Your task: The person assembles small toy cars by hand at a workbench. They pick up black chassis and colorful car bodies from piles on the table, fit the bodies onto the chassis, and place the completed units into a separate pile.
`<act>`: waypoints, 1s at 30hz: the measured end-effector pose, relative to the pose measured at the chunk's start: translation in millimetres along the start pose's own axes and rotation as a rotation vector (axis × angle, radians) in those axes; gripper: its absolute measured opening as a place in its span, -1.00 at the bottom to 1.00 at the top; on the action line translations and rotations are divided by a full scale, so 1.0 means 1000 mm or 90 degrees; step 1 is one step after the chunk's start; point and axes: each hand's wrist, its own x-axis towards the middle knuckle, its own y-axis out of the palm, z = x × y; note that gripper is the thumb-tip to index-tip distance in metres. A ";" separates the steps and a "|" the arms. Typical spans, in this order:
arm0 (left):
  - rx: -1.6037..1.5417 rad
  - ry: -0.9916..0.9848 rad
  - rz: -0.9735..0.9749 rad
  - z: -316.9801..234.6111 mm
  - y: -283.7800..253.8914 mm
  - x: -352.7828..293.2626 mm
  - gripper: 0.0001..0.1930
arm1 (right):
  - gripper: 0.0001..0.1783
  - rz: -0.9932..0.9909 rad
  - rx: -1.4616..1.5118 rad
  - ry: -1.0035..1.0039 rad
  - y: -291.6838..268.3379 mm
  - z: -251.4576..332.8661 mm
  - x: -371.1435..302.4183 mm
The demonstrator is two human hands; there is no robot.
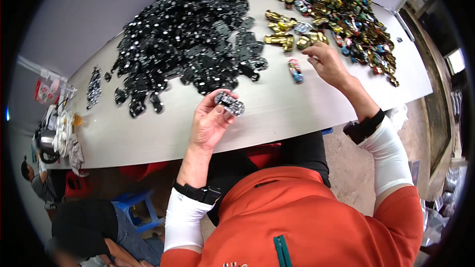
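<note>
My left hand [207, 122] is closed on a black and silver toy car chassis [229, 104], held above the near part of the table between thumb and fingers. To the right, my right hand [324, 62] reaches over the table with bent fingers slightly apart and nothing visible between them. Its fingertips are right beside shiny gold toy car bodies [311, 39]; whether they touch is hard to tell. A red and blue toy car body [295, 71] lies just left of that hand. Behind my left hand spreads a large heap of black toy car chassis [183, 34].
A pile of gold and coloured toy car bodies [346, 15] covers the far right of the white table [168, 141]. Small silvery parts [94, 87] lie at the left. A metal pot [47, 139] stands at the left end. Another person [84, 222] sits lower left near a blue stool [141, 210].
</note>
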 end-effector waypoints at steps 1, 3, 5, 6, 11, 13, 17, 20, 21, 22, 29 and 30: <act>0.019 0.007 0.004 0.000 -0.001 0.000 -0.65 | -0.86 0.007 0.059 0.149 -0.007 0.010 0.004; 0.031 0.029 0.011 0.002 0.002 0.000 -0.63 | -0.78 0.050 -0.060 0.169 -0.011 -0.006 0.004; 0.032 0.034 0.010 0.003 0.006 0.001 -0.63 | -0.68 0.072 -0.117 0.160 -0.009 0.000 0.003; 0.037 0.041 -0.005 0.002 0.008 -0.001 -0.63 | -0.64 0.075 -0.110 0.161 -0.004 0.008 0.004; 0.045 0.052 0.022 0.008 0.010 -0.001 -0.60 | -0.50 0.214 -0.199 0.211 0.018 0.020 0.020; 0.042 0.058 0.035 0.008 0.012 -0.003 -0.60 | -0.56 0.168 -0.116 0.167 0.025 0.021 0.018; 0.014 0.068 0.033 0.006 0.015 -0.002 -0.60 | -0.73 0.123 0.080 0.087 0.016 0.049 0.006; -0.037 0.084 0.027 0.010 0.014 0.002 -0.65 | -0.85 0.182 0.527 0.175 0.022 0.095 -0.008; -0.030 0.089 0.025 0.009 0.016 0.002 -0.67 | -0.89 0.194 0.573 0.132 0.026 0.105 -0.011; -0.019 0.091 0.018 0.009 0.015 0.002 -0.67 | -0.93 0.205 0.555 0.163 0.020 0.119 -0.013; 0.034 0.207 -0.219 0.057 0.032 0.041 -0.78 | -0.91 -0.059 0.160 0.003 0.095 0.069 -0.017; 0.061 0.270 -0.271 0.063 0.041 0.052 -0.76 | -0.91 -0.086 0.189 0.024 0.098 0.069 -0.012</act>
